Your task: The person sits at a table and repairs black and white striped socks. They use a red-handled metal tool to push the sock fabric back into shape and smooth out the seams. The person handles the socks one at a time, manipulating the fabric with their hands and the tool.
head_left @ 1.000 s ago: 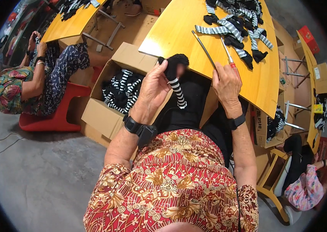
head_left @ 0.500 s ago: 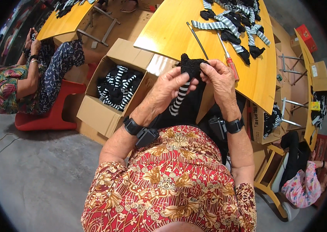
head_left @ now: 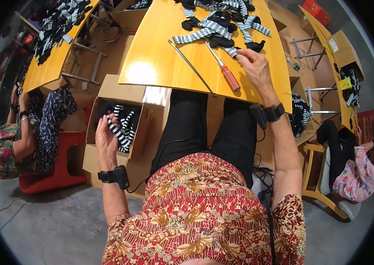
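My left hand [head_left: 106, 139] is over the open carton on the left, fingers closed round a black-and-white striped sock [head_left: 115, 129] whose dark part is blurred above the fingertips. Similar striped socks [head_left: 127, 126] lie in that carton beneath it. At the table's right side, my right hand [head_left: 256, 68] pinches the end of a grey-and-white striped sock [head_left: 231, 52] at the near edge of the pile. A screwdriver with a red handle [head_left: 230, 78] lies just left of that hand. Left of it, a thin dark rod [head_left: 191, 67] reaches the table's front edge.
The yellow table [head_left: 151, 53] carries a heap of black and striped socks [head_left: 215, 26] at its far end. The carton [head_left: 123, 92] stands left of my legs. People sit at both sides, one on a red chair [head_left: 56, 165]. Another sock-filled carton [head_left: 299, 115] stands right.
My hands have parted: the left moved down-left to the carton with the sock, the right forward to the pile on the table. The view has shifted too.
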Motion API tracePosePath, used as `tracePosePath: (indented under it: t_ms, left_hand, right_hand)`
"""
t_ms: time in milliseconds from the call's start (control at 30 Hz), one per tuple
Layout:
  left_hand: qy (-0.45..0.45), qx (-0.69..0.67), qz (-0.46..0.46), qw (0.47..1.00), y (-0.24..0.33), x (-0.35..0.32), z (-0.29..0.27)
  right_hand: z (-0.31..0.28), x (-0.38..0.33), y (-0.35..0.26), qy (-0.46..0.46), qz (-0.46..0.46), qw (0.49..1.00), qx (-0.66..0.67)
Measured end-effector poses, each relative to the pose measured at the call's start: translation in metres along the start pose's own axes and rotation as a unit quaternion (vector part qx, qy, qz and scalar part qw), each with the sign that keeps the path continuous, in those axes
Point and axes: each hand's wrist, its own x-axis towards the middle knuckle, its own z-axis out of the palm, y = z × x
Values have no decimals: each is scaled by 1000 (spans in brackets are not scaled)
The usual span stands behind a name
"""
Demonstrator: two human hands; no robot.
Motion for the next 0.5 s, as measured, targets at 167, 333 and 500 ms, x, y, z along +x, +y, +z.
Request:
tracePosePath:
  t_ms: [167, 333, 500]
  left_hand:
    - [92, 26, -20, 995, -19, 34, -126]
    - [247, 312, -12, 917, -28, 24, -91]
    - [166, 333, 61, 926, -15, 20, -48]
  right_hand:
    - [-3, 18, 34, -9, -112, 953, -280]
    - [0, 12, 49, 3, -82, 956, -281]
    - [-22, 22, 18, 69, -58, 996, -7]
